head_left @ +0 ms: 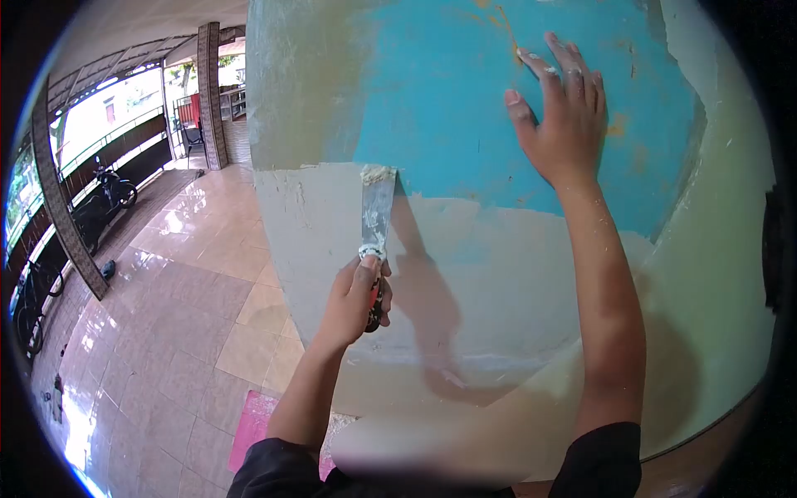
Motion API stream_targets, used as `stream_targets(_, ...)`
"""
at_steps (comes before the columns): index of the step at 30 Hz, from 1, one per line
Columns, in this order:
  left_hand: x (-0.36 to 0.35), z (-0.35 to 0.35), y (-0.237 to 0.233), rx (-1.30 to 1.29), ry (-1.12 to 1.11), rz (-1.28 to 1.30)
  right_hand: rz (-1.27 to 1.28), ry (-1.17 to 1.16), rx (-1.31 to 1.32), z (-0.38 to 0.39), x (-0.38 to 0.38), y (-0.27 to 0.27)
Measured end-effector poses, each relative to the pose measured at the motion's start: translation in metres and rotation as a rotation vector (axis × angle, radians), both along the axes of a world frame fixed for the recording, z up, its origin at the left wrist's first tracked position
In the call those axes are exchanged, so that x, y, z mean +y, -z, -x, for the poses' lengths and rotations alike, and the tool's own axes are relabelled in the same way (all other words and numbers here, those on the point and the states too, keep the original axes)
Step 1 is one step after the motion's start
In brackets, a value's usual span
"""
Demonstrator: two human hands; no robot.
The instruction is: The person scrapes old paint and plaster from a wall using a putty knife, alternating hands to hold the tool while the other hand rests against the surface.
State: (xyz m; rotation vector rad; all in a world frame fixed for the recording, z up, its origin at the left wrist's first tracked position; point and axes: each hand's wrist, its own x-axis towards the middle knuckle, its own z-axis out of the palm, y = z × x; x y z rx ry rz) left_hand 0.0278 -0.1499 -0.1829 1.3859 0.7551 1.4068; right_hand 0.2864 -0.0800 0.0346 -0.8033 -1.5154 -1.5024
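Observation:
My left hand point(359, 297) is wrapped round the handle of a putty knife point(378, 212), its blade pointing up. A lump of pale filler point(378, 174) sits at the blade's tip, against the panel at the upper edge of a smoothed layer of whitish filler point(498, 274). Above that layer the panel shows bare blue paint point(465, 100) with orange marks. My right hand point(569, 116) lies with fingers spread on the blue area, with white smears on its fingers. Nothing is held in it.
The large panel point(730, 207) fills the right side, with a curved lower edge. A pink sheet point(251, 423) lies on the tiled floor point(178, 332) below. Left, a motorbike point(104, 199) and a bicycle point(37, 303) stand beyond a slanting pillar point(62, 199).

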Motion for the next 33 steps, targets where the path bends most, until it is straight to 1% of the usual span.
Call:
stream_targets(3, 0.003, 0.001, 0.018, -0.042, 0.007, 0.018, -0.005, -0.012, -0.003, -0.001, 0.003, -0.001)
stream_targets(5, 0.005, 0.005, 0.017, -0.036, 0.001, 0.038, -0.006, 0.003, -0.004, -0.001, 0.002, 0.0)
stream_targets(7, 0.001, 0.012, -0.002, 0.026, -0.012, 0.027, -0.004, -0.005, -0.009, -0.001, 0.001, 0.0)
stream_targets(8, 0.0, 0.014, -0.009, 0.015, -0.02, 0.034, -0.007, -0.014, -0.009, -0.001, 0.002, -0.001)
stream_targets(9, 0.001, 0.015, -0.007, 0.015, -0.022, 0.031, -0.009, -0.016, -0.01, -0.001, 0.002, -0.001)
stream_targets(10, -0.002, 0.009, 0.006, 0.015, -0.005, 0.013, -0.004, -0.02, -0.004, -0.007, -0.002, 0.009)
stream_targets(13, 0.008, 0.01, 0.02, -0.004, 0.01, 0.012, 0.0, -0.013, -0.002, -0.005, 0.003, 0.005)
stream_targets(15, 0.009, 0.011, 0.021, 0.015, -0.012, 0.027, 0.003, 0.004, 0.004, -0.006, 0.001, 0.005)
stream_targets(19, 0.007, 0.014, 0.005, -0.017, -0.024, -0.018, 0.01, -0.022, -0.006, -0.009, -0.002, 0.007)
stream_targets(23, 0.012, 0.015, 0.025, -0.045, -0.025, 0.024, 0.004, -0.006, -0.006, -0.007, 0.005, 0.003)
stream_targets(29, 0.011, 0.022, 0.017, 0.025, -0.07, 0.025, 0.015, -0.014, -0.004, -0.017, 0.004, 0.005)
stream_targets(32, 0.012, 0.025, 0.033, -0.047, -0.055, 0.022, 0.005, -0.012, 0.001, -0.014, 0.007, 0.005)
stream_targets(33, 0.013, 0.026, 0.029, -0.044, -0.055, 0.017, 0.001, -0.012, 0.003, -0.013, 0.008, 0.004)
